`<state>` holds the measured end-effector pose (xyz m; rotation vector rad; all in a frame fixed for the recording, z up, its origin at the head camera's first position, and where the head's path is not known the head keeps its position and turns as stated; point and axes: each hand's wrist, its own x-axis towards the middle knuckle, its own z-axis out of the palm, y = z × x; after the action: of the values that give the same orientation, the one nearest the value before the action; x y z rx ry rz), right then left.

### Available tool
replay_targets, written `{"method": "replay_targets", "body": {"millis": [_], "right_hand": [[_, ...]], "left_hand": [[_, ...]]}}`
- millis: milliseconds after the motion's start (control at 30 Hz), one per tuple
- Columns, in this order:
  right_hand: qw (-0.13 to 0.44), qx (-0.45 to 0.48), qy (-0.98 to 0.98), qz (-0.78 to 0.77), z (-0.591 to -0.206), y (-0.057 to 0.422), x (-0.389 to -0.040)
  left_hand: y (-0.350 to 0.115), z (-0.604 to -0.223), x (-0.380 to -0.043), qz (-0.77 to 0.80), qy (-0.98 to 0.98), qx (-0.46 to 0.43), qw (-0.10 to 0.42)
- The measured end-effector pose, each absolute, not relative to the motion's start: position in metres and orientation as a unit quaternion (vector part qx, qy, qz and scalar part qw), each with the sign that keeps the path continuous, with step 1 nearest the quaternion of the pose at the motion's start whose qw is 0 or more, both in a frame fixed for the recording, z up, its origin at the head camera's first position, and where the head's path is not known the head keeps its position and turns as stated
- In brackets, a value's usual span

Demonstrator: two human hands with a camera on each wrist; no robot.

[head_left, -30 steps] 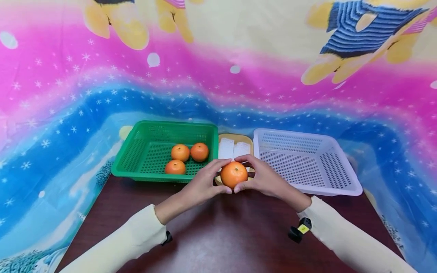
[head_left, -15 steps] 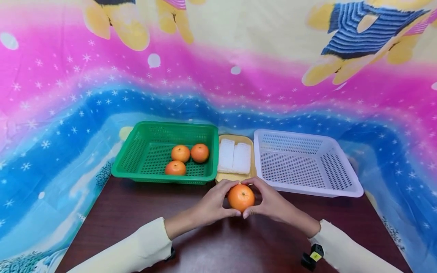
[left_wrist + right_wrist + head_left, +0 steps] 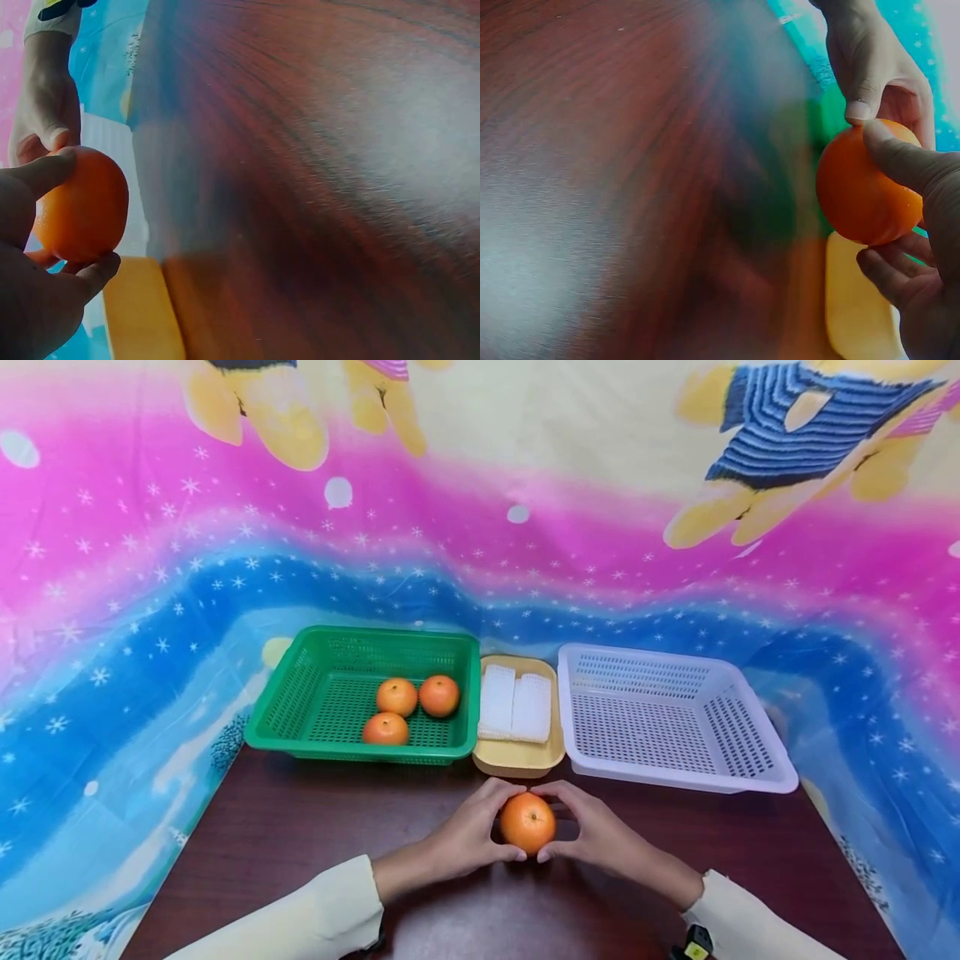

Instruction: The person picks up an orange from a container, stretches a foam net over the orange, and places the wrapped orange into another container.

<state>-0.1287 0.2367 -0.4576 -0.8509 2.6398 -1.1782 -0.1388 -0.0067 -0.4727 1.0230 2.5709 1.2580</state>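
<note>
Both hands hold one orange [image 3: 528,823] between them at the middle of the table, in front of the yellow tray [image 3: 517,762]. My left hand [image 3: 467,833] curves round its left side, and my right hand [image 3: 603,837] grips the right side, thumbs near each other at the front. In the left wrist view, the left thumb lies on the orange [image 3: 86,204] and a fingertip touches its opposite side. A similar grip of thumb and fingers on the orange [image 3: 870,184] shows in the right wrist view. Whether the fruit touches the table cannot be told.
A green basket [image 3: 300,747] at the back left contains several oranges, among them one orange [image 3: 439,696] near its right wall. White foam net sleeves [image 3: 531,710] lie in the tray. At the back right stands a pale lilac basket [image 3: 678,777]. A patterned cloth [image 3: 450,560] hangs behind the table.
Both hands have drawn the orange from over the tray toward the front of the table, slightly right and lower. The tray and net sleeves have come into full view. The baskets have stayed put.
</note>
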Motion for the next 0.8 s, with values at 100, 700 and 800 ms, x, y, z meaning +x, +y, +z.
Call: {"method": "replay_targets", "body": {"millis": [100, 700, 800], "right_hand": [[0.05, -0.295, 0.876, -0.377, -0.466, 0.236, -0.127], [0.036, -0.301, 0.875, -0.377, -0.492, 0.234, -0.123], [0.038, -0.301, 0.874, -0.378, -0.495, 0.234, -0.123]], "left_hand": [[-0.009, -0.478, -0.138, 0.409, 0.847, 0.333, 0.064], [-0.009, -0.502, -0.135, 0.396, 0.85, 0.334, 0.095], [-0.008, -0.503, -0.134, 0.398, 0.85, 0.33, 0.102]]}}
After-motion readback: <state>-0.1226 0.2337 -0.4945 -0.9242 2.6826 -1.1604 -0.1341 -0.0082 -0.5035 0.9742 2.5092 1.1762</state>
